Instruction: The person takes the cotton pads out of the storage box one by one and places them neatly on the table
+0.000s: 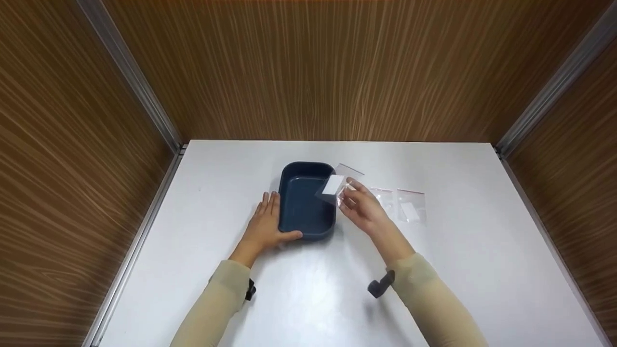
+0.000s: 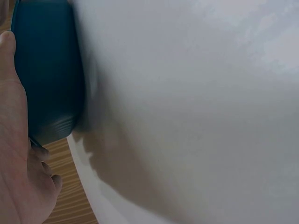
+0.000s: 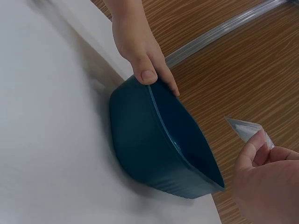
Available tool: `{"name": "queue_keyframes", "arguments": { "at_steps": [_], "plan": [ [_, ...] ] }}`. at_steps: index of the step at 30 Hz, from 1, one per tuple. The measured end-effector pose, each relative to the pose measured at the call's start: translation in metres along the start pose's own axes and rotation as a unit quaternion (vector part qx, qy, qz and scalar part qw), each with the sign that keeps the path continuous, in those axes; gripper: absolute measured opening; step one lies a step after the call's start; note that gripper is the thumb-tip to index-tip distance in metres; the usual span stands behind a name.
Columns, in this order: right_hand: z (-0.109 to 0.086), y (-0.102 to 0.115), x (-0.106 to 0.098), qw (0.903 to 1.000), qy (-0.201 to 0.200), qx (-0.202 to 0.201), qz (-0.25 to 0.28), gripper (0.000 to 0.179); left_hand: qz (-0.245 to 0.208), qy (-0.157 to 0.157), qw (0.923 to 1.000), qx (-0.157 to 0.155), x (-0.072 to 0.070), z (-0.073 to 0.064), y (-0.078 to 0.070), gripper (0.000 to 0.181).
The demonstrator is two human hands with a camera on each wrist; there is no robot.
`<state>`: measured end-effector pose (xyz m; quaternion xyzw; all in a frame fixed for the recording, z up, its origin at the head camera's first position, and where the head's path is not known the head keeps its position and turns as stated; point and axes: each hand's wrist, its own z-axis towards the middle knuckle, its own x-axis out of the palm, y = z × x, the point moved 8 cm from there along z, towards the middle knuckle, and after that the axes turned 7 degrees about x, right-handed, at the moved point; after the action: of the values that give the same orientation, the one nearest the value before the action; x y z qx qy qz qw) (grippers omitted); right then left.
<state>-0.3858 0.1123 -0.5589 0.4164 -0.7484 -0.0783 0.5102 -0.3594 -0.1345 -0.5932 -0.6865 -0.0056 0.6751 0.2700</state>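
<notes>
A dark blue rectangular bin (image 1: 304,235) stands on the white table. My left hand (image 1: 265,226) lies along its left side with fingers extended, and the thumb touches the near rim. In the right wrist view that thumb shows on the rim of the bin (image 3: 140,130). Over the bin's right rim, my right hand (image 1: 362,206) pinches a clear zip bag (image 1: 332,184) with a white flat piece inside. The fingers partly hide the bag. Just right of this hand, another clear zip bag (image 1: 409,212) with a white piece lies flat on the table.
A further clear bag (image 1: 384,196) lies beside that one, partly behind my right hand. The white table (image 1: 231,168) is enclosed by wood-grain panels (image 1: 308,72) at the back and both sides, with metal rails (image 1: 140,86) along the corners.
</notes>
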Motion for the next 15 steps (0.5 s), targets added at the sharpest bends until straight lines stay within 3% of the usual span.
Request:
{"name": "queue_keyframes", "arguments": {
  "at_steps": [15],
  "plan": [
    [-0.033,0.032,-0.04,0.9987,0.012,-0.008,0.049,0.044,0.002,0.008,1.0,-0.005,0.003,0.001,0.0,0.139]
  ]
}}
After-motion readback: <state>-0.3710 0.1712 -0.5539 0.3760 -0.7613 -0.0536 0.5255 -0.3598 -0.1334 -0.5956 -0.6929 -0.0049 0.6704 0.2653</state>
